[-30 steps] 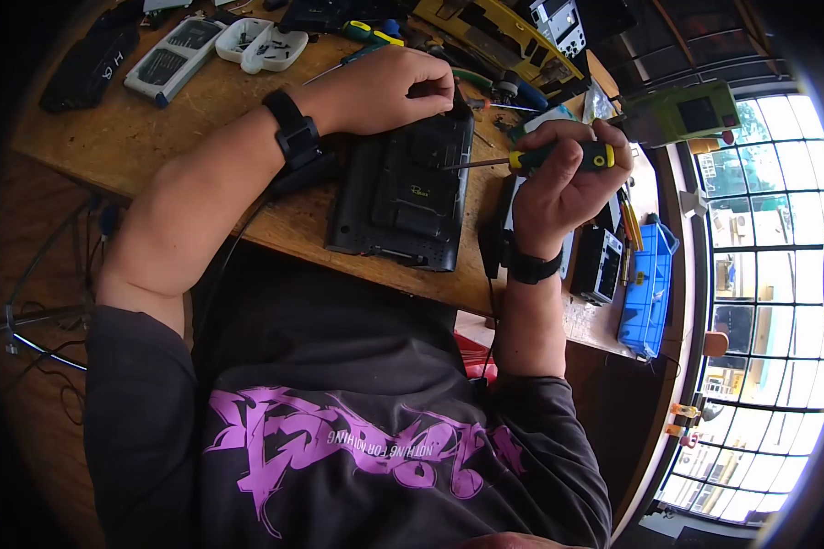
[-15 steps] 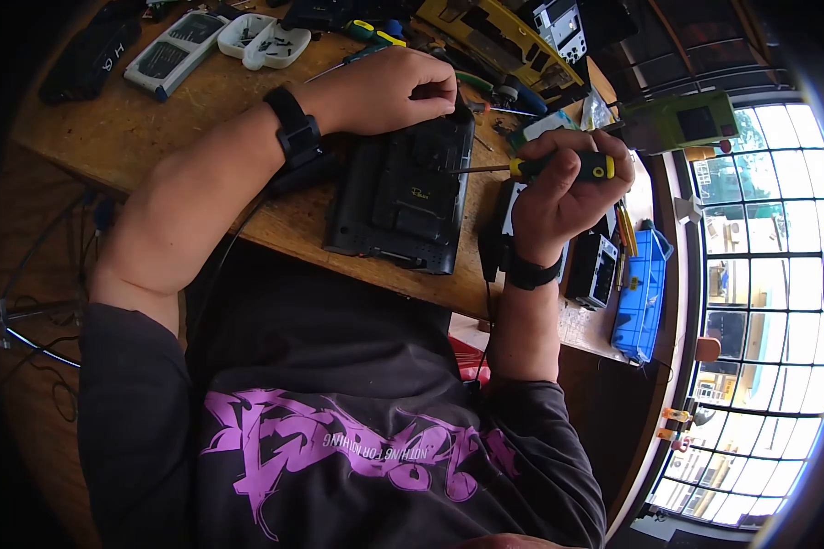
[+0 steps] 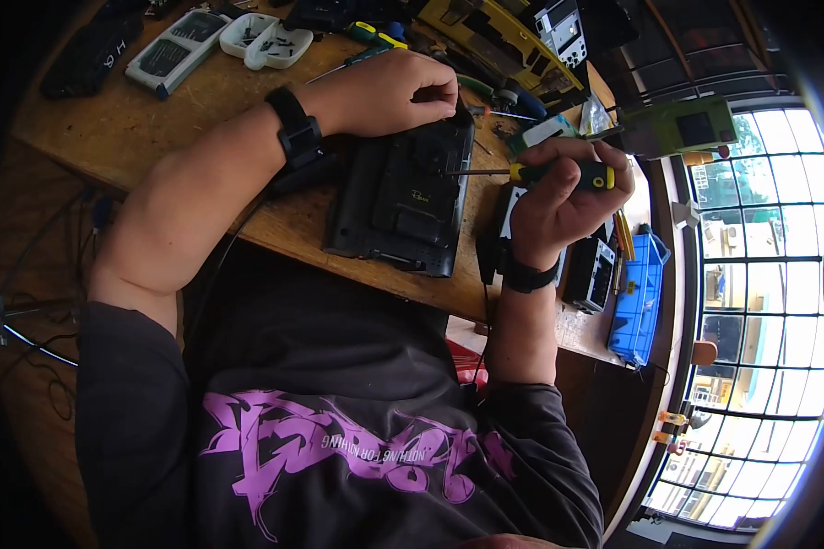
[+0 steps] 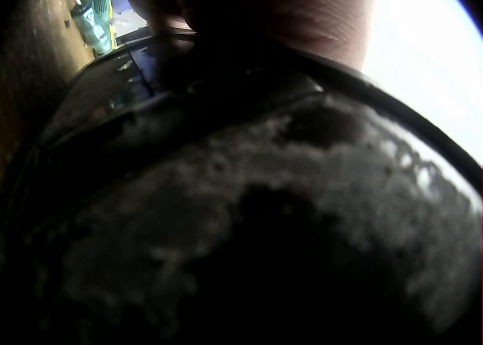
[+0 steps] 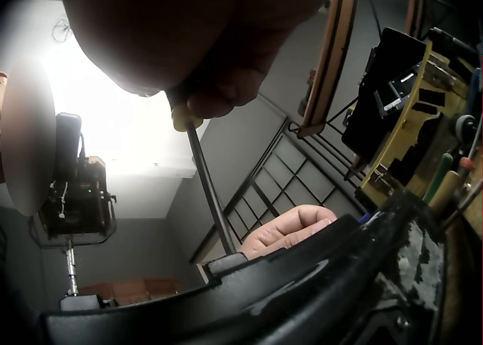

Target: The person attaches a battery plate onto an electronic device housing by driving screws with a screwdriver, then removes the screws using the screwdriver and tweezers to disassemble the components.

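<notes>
A black plastic housing (image 3: 412,197) with a small yellow-green logo lies flat at the front edge of the wooden bench. My right hand (image 3: 572,197) grips a screwdriver (image 3: 572,174) by its green and yellow handle, fingers wrapped round it. The thin shaft runs left, its tip at a raised block on the housing's back; the right wrist view shows the shaft (image 5: 207,183) meeting that block. With thumb and fingers bent, my left hand (image 3: 398,87) holds the housing's far corner; its curled fingers (image 5: 290,224) show beyond the edge in the right wrist view.
At the back left are a white-framed case (image 3: 178,53) and a white tray (image 3: 265,41) of small dark parts. A yellow panel (image 3: 508,46), pliers and other tools crowd the far side. A blue basket (image 3: 639,302) and a black boxy unit (image 3: 592,274) stand right.
The screwdriver's handle and my right hand have swung slightly toward my body, while the tip stays at the same place on the housing. My left hand has barely moved.
</notes>
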Demonstrator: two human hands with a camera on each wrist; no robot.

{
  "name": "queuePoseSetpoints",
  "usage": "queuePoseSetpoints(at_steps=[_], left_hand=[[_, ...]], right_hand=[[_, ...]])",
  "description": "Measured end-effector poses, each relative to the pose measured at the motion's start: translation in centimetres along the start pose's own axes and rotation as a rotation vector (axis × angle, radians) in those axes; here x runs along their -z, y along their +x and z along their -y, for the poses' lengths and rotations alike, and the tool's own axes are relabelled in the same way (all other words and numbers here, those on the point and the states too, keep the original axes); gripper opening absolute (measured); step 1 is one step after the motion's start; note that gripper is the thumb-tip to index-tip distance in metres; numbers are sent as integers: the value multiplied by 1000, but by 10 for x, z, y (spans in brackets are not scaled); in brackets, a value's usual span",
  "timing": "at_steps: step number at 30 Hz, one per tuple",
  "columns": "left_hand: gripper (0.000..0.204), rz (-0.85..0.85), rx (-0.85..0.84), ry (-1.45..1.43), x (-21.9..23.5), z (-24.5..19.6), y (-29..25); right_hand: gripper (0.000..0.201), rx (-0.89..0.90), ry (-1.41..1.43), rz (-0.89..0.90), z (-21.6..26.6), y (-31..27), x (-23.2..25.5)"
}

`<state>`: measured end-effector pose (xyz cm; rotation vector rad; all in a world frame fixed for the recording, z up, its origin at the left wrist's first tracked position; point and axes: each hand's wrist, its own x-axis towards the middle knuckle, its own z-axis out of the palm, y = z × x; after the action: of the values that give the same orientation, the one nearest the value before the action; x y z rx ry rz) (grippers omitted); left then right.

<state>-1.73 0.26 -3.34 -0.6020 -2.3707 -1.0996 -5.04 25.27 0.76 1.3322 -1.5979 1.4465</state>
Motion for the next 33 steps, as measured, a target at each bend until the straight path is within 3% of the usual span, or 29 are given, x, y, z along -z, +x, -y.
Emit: queuePoseSetpoints(at_steps=[18, 23, 33], left_hand=[[21, -11, 4, -22, 0, -1, 0], [21, -5, 17, -22, 2, -2, 0], [20, -9, 27, -47, 1, -3, 0]], right_hand=[[50, 44, -96, 30, 2, -1, 2], [50, 30, 97, -22, 4, -4, -3], [61, 96, 83, 6, 17, -5, -9]])
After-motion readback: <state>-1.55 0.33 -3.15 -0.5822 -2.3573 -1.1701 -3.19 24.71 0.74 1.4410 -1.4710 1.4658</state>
